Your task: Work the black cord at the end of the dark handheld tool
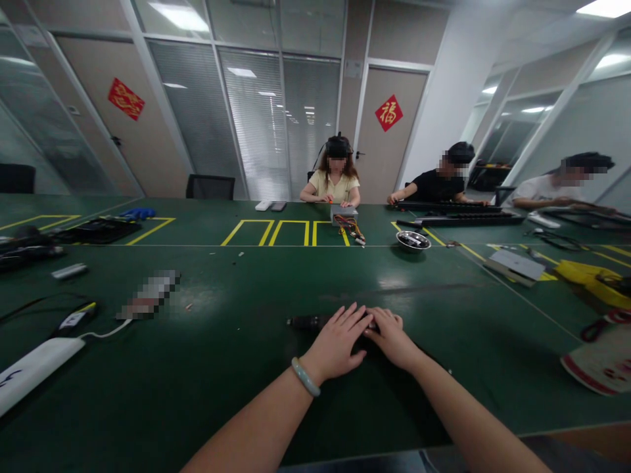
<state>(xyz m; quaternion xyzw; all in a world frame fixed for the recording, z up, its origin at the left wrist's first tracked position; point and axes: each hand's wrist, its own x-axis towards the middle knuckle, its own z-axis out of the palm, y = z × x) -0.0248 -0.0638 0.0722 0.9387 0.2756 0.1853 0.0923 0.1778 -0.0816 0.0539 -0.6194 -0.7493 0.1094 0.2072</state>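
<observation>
A black, slim cylindrical thing (pixel 308 322) with a narrow tip lies on the green table in front of me. Dark material trails from it to the lower right, past my right wrist; its exact kind is hard to make out. My left hand (pixel 338 341), with a pale bangle (pixel 305 378) at the wrist, rests across it with the fingers stretched out. Beside it, my right hand (pixel 392 338) has its fingers bent over the same thing, thumb near the left fingertips. Both hands hide its middle.
A white power strip (pixel 39 371) with a cable lies at left, near a blurred-out phone-like item (pixel 150 295). A metal bowl (pixel 413 242) stands farther off, and a red-and-white container (pixel 599 361) at right. Several people sit opposite; one handles a grey box (pixel 344 213) with wires.
</observation>
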